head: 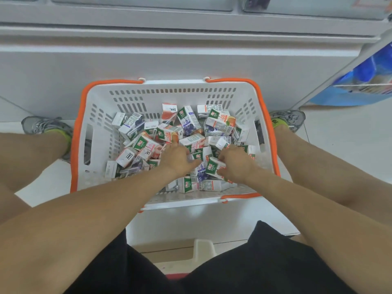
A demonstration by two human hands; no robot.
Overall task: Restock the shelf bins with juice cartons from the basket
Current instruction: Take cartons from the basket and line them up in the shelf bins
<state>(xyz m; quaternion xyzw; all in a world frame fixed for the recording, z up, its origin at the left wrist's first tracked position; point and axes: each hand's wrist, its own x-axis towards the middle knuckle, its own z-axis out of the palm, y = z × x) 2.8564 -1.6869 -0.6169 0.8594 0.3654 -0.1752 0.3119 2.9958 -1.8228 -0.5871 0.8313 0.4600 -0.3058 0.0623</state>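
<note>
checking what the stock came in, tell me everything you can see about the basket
The basket is white plastic with slotted, vented walls, an orange rim and orange handles folded down along its far and near edges. It sits upright on the pale floor between the person's feet, before a white shelf base. Small juice cartons lie jumbled inside, well below the rim. The left hand and right hand reach in.

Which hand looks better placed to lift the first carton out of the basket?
Right, probably: the right hand already curls around a green-topped carton, while the left hand lies flat on the pile.
</note>
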